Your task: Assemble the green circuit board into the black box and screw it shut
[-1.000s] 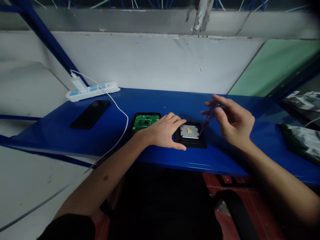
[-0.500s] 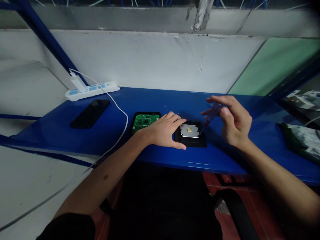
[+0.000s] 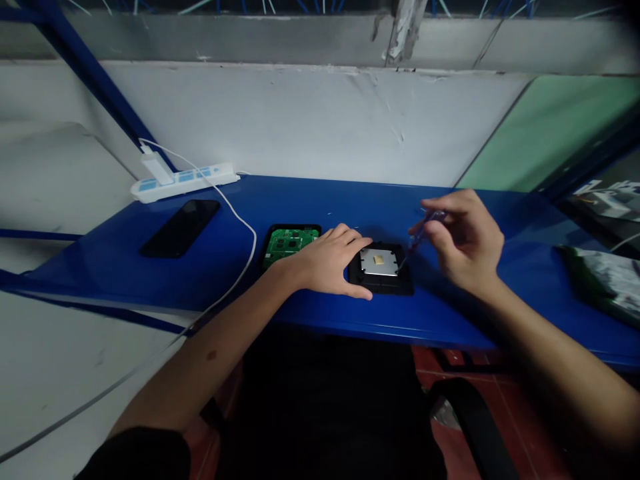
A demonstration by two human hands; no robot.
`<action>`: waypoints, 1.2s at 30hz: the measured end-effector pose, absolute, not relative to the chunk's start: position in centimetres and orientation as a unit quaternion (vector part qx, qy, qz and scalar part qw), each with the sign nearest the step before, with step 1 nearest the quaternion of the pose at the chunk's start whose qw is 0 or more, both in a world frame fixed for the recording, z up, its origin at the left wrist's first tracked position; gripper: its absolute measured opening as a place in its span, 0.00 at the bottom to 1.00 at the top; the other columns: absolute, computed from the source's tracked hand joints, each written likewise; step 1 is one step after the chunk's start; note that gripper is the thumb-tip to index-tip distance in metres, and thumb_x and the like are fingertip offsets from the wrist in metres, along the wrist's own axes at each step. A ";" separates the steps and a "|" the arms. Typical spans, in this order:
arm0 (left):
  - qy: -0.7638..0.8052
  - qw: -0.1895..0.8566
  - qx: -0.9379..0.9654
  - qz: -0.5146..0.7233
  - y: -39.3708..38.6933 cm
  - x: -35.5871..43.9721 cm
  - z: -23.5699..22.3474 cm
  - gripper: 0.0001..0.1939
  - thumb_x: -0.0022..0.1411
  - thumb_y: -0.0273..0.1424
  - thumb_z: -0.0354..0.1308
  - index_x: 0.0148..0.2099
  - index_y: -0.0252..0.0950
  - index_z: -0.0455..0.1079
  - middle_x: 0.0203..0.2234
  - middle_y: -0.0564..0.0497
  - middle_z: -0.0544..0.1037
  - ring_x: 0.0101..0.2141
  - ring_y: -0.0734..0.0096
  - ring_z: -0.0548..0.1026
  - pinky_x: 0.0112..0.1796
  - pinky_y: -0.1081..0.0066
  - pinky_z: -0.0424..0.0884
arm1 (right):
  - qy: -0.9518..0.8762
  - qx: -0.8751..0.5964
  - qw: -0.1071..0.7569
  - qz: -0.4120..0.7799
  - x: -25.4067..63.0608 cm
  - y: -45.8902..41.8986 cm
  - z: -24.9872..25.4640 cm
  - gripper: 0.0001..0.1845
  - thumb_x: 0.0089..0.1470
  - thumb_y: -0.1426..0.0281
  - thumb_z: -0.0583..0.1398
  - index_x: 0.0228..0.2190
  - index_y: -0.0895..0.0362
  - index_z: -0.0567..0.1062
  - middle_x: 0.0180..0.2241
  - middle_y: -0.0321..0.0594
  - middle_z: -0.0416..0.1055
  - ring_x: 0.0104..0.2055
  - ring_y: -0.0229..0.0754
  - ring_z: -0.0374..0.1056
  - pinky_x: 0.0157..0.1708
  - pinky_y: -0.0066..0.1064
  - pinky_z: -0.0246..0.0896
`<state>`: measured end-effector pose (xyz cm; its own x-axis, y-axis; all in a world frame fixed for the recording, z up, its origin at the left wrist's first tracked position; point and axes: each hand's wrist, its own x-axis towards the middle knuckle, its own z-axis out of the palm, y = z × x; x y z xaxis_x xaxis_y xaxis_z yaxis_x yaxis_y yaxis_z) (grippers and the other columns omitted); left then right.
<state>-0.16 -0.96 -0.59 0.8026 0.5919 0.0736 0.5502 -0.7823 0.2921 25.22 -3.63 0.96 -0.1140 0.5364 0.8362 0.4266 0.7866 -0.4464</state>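
On the blue table lies a black plastic cover (image 3: 383, 285) with a silver metal plate (image 3: 371, 267) set in it and a small tan pad (image 3: 379, 260) at the plate's centre. My left hand (image 3: 333, 260) lies over the cover's left edge, thumb and fingers spread. In my right hand (image 3: 470, 243) is a screwdriver (image 3: 431, 223) with a see-through purplish handle, pinched between thumb and fingers. Its thin shaft slants down to the plate's right corner; whether the tip sits in a screw cannot be made out. Behind my left wrist, partly covered, is a green circuit board (image 3: 290, 243) in a black housing.
A black phone (image 3: 181, 228) lies at the left, before a white power strip (image 3: 187, 181) with a charger plugged in. The charger's white cable (image 3: 253, 233) runs across the table and over its front edge. A silvery bag (image 3: 607, 277) lies at the far right.
My right hand's fingers have drawn in from a more stretched pose and closed round the screwdriver handle. My left hand and the cover have stayed put.
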 end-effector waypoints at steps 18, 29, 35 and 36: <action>0.302 0.121 0.942 0.084 -1.1 -0.1 -0.5 0.52 0.56 0.64 0.56 0.71 0.35 0.54 0.62 0.39 0.65 0.61 0.47 0.60 0.61 0.52 0.60 | -0.760 -0.308 0.571 0.027 25.5 -3.4 0.9 0.14 0.65 0.63 0.56 0.49 0.48 0.78 0.41 0.41 0.74 0.29 0.39 0.76 0.27 0.36 0.71; 0.304 0.127 0.940 0.085 -1.1 -0.2 -0.6 0.51 0.56 0.64 0.55 0.71 0.38 0.53 0.62 0.41 0.65 0.61 0.47 0.60 0.61 0.51 0.61 | -0.731 -0.326 0.598 0.034 25.1 -3.8 0.9 0.20 0.62 0.70 0.60 0.54 0.45 0.76 0.38 0.37 0.79 0.30 0.40 0.77 0.29 0.37 0.73; 0.302 0.119 0.942 0.088 -1.1 -0.2 -0.5 0.51 0.57 0.63 0.56 0.71 0.36 0.54 0.62 0.40 0.66 0.61 0.48 0.60 0.60 0.53 0.61 | -0.759 -0.287 0.583 -0.035 25.3 -3.3 1.2 0.17 0.55 0.69 0.67 0.47 0.45 0.80 0.33 0.37 0.74 0.31 0.39 0.72 0.25 0.32 0.69; 0.302 0.118 0.942 0.087 -1.2 -0.2 -0.5 0.51 0.57 0.63 0.57 0.71 0.36 0.54 0.62 0.40 0.66 0.61 0.48 0.60 0.60 0.53 0.61 | -0.761 -0.289 0.581 -0.019 25.3 -3.4 1.2 0.16 0.59 0.68 0.64 0.48 0.45 0.80 0.36 0.39 0.75 0.31 0.40 0.74 0.26 0.34 0.70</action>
